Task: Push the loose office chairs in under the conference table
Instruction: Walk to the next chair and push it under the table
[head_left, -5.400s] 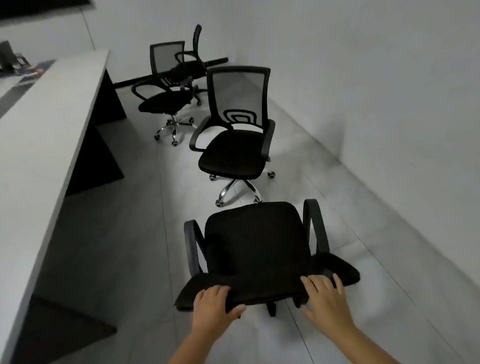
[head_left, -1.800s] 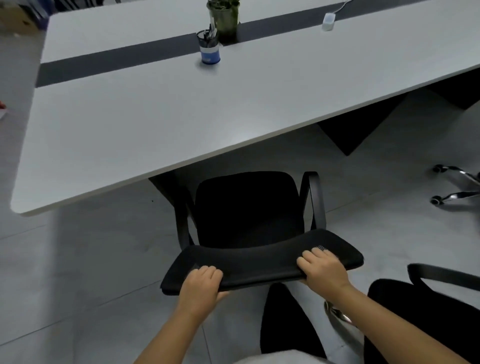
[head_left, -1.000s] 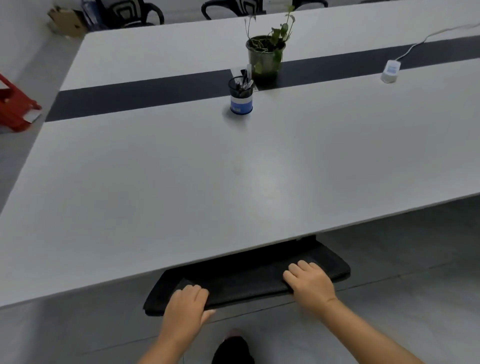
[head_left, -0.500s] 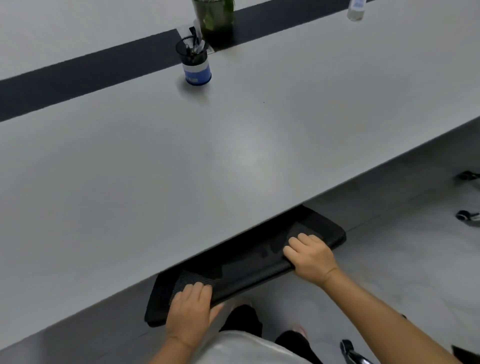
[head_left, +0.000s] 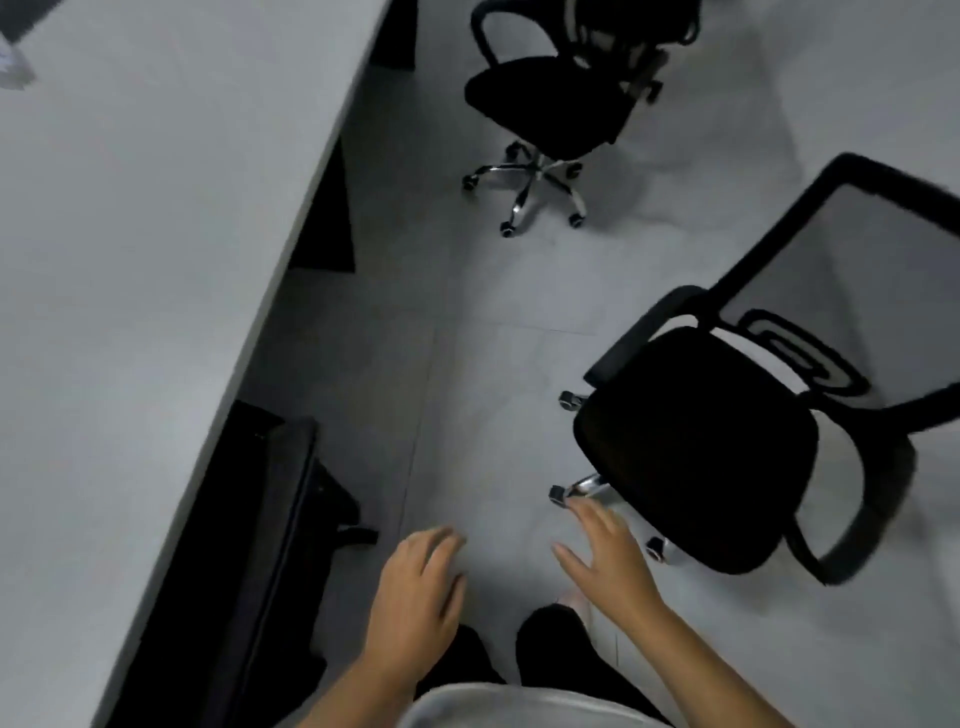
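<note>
Two bare forearms enter from the bottom edge, ending in the left hand (head_left: 415, 597) and the right hand (head_left: 608, 558). No sleeves, gloves, rings or wrist items are visible on either arm. A light grey or white upper garment (head_left: 519, 709) shows at the bottom centre. Dark trousers (head_left: 558, 654) cover both legs below it. Footwear cannot be made out clearly.

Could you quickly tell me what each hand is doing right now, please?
Left hand: loosely curled, palm down, holding nothing.
Right hand: open, fingers spread, holding nothing, near the loose chair.
</note>
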